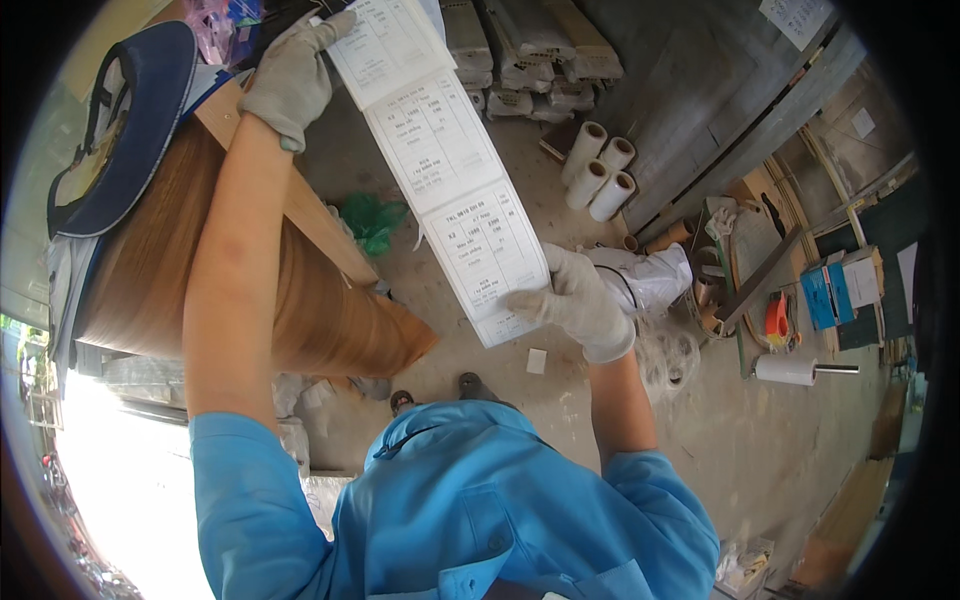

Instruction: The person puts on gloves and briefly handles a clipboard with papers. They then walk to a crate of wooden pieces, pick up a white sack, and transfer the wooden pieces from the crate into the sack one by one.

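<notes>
A long white strip of printed paper labels [437,140] is stretched slantwise between my two gloved hands, with seams dividing it into sections. My left hand [292,84], in a pale grey work glove, pinches the strip near its far upper end. Lower and to the right, my right hand [582,303] wears a matching glove and grips the strip's near end by its right edge, thumb on the printed face. Beside my left forearm lies a stack of brown wood-grain sheets [150,275], and a dark blue cap [168,125] rests over its far left end.
Several white film rolls [587,185] stand upright on the floor beyond my right hand. Plastic-wrapped long packs [530,40] lie at the back. Green plastic [374,224] sits by the stack. To the right are a white bag [650,283] and a film roll on a rod [786,370].
</notes>
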Demonstrator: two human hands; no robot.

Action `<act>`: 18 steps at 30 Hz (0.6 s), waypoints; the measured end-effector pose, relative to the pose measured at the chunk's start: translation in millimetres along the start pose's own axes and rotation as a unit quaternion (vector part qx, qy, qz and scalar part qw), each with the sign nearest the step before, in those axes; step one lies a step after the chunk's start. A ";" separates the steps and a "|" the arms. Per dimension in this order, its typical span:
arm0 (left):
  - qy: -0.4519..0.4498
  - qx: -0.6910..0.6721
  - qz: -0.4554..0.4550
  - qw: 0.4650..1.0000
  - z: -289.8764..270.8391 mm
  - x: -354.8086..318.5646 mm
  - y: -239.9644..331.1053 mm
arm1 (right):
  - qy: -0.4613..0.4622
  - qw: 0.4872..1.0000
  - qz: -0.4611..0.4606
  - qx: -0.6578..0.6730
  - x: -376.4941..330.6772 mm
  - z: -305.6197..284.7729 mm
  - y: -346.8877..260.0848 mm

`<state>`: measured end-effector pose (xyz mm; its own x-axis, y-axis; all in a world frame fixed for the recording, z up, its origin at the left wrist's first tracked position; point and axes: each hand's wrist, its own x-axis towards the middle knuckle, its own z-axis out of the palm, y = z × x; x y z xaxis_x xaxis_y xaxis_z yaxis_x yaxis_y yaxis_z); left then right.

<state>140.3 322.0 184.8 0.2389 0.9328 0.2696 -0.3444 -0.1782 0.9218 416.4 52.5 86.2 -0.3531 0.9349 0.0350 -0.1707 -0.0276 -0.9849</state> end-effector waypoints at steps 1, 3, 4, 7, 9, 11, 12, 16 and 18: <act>-0.011 -0.018 -0.020 1.000 -3.6 4.2 0.9 | 0.010 1.000 0.009 0.016 -0.6 -1.2 0.1; -0.015 -0.012 0.000 1.000 -11.0 12.7 1.6 | 0.028 0.998 0.024 0.043 -2.4 -3.6 1.2; -0.017 -0.008 0.011 1.000 -14.7 16.0 2.4 | 0.026 0.999 0.008 0.046 -3.4 -4.6 2.0; -0.026 -0.015 0.011 0.999 -17.7 18.7 4.2 | 0.017 0.999 -0.014 0.039 -7.6 -8.0 3.6; -0.017 -0.024 0.007 1.000 -9.4 10.5 5.0 | 0.004 0.999 -0.008 0.030 -7.7 -10.2 3.2; 0.002 -0.030 0.012 0.999 10.3 -3.8 4.4 | -0.007 0.999 -0.008 0.030 -2.9 -11.6 1.6; -0.024 -0.028 0.019 0.999 22.4 -13.4 5.5 | -0.015 0.999 -0.014 0.031 1.0 -11.8 0.7; -0.090 -0.078 0.039 0.992 74.1 -55.2 0.0 | 0.009 0.997 -0.061 0.048 28.1 -10.1 -4.8; -0.095 -0.078 0.017 0.992 90.2 -65.1 2.5 | 0.020 0.995 -0.099 0.028 36.0 -7.2 -9.5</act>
<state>205.9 232.6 194.7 0.3863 0.8487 0.3612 -0.4885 -0.1439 0.8606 412.0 88.9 95.6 -0.2715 0.9372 0.2189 -0.2842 0.1392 -0.9486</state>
